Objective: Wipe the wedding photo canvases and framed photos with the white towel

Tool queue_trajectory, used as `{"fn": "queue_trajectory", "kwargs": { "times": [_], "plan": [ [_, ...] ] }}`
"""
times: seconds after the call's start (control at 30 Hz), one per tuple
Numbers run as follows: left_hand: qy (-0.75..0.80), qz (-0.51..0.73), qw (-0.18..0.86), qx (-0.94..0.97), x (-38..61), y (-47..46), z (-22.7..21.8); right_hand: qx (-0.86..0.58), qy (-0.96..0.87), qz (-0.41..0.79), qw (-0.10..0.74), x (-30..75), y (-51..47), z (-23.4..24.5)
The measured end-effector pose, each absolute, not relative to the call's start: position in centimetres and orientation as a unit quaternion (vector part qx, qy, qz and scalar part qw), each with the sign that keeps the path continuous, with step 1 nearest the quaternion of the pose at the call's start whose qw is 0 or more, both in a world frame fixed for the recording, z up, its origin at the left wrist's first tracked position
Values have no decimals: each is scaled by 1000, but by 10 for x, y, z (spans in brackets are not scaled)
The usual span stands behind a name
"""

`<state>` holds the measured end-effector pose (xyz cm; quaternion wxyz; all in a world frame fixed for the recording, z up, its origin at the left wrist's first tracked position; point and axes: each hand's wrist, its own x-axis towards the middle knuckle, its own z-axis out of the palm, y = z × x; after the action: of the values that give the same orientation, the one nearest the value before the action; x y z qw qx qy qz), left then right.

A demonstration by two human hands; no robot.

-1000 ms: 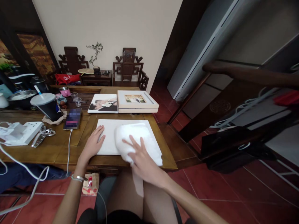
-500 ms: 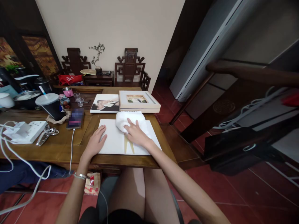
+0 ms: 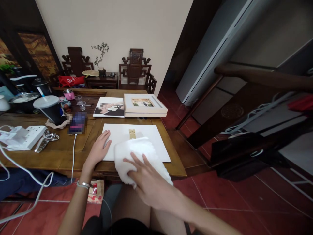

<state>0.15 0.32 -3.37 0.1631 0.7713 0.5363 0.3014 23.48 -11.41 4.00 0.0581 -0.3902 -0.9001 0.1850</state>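
A white board [image 3: 146,137], the back of a frame with a small brass hanger [image 3: 132,133] near its far edge, lies flat on the wooden table [image 3: 61,153]. My right hand [image 3: 146,182] presses a white cloth [image 3: 137,155] onto the board's near edge, fingers spread flat over the cloth. My left hand [image 3: 99,150] lies flat on the board's left edge, fingers stretched out, holding nothing.
Behind the board lie a photo print [image 3: 109,107] and a white picture frame [image 3: 144,105]. To the left are a phone on a cable [image 3: 77,123], a lidded cup [image 3: 49,109], a power strip [image 3: 26,137] and scissors [image 3: 45,141]. A dark railing [image 3: 256,78] stands right.
My right hand drew the cloth from the board's far edge back to the near edge, uncovering the brass hanger. The left hand stayed in place.
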Motion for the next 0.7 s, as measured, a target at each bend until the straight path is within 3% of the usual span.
{"fn": "queue_trajectory", "kwargs": {
  "times": [0.33,0.5,0.7],
  "plan": [
    [544,291,166,769,1,3,-31,-492,-864,59,88,198,19,13],
    [536,309,158,769,1,4,-33,-451,-888,28,77,193,-30,12],
    [531,297,155,778,-1,5,-36,-321,-940,100,62,217,-113,32]
  ]
}}
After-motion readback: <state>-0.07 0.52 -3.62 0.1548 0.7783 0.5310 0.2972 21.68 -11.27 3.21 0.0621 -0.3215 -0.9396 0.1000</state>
